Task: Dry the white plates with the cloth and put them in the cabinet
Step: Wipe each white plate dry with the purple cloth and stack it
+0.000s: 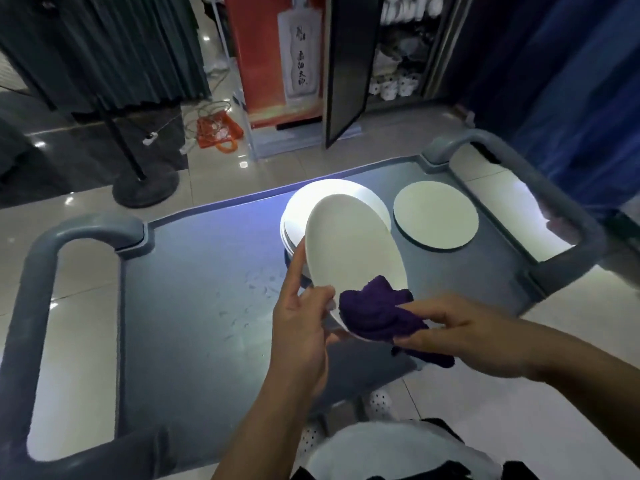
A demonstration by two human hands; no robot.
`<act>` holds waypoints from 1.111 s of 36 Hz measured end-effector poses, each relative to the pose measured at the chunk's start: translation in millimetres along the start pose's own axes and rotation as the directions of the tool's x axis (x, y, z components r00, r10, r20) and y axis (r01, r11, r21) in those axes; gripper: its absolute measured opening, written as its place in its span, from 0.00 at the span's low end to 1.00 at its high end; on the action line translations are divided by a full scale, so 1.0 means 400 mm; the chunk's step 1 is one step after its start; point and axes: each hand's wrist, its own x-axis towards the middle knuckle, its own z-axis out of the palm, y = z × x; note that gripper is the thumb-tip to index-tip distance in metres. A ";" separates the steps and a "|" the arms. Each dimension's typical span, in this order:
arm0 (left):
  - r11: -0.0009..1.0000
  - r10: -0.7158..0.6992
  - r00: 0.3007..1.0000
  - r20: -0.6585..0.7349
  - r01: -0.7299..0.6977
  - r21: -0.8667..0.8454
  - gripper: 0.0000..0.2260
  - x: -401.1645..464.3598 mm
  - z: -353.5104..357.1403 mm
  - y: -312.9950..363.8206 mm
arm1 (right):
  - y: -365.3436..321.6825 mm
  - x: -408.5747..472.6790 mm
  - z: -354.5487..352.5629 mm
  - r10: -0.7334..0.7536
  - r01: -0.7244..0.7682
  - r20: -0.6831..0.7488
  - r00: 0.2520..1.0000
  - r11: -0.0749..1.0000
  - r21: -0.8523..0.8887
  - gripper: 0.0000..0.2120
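Head view: your left hand (298, 327) grips a tilted plate (353, 247) over the cart (194, 292), your right hand (464, 337) pinches the cloth (377, 310) on its lower edge, apparently mid-drying; finish wiping, then carry it to the cabinet (398, 50).

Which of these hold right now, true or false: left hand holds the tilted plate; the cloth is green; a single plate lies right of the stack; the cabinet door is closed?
1. The left hand holds the tilted plate. True.
2. The cloth is green. False: it is purple, gripped by the right hand against the plate's near edge.
3. A single plate lies right of the stack on the cart. True.
4. The cabinet door is closed. False: it stands open.
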 end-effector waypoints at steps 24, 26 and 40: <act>0.909 -0.189 0.962 0.196 0.247 -0.336 0.25 0.040 -0.119 -0.040 | 0.488 0.110 0.186 0.157 -0.473 -0.521 0.839 0.683 -0.557 0.26; 0.903 -0.184 0.960 0.212 0.250 -0.351 0.20 0.035 -0.116 -0.042 | 0.519 0.125 0.238 0.230 -0.500 -0.478 0.848 0.649 -0.573 0.25; 0.973 -0.199 0.956 0.217 0.219 -0.073 0.20 0.073 0.043 -0.071 | 0.324 0.033 -0.141 0.472 0.048 -0.511 0.718 0.699 0.713 0.15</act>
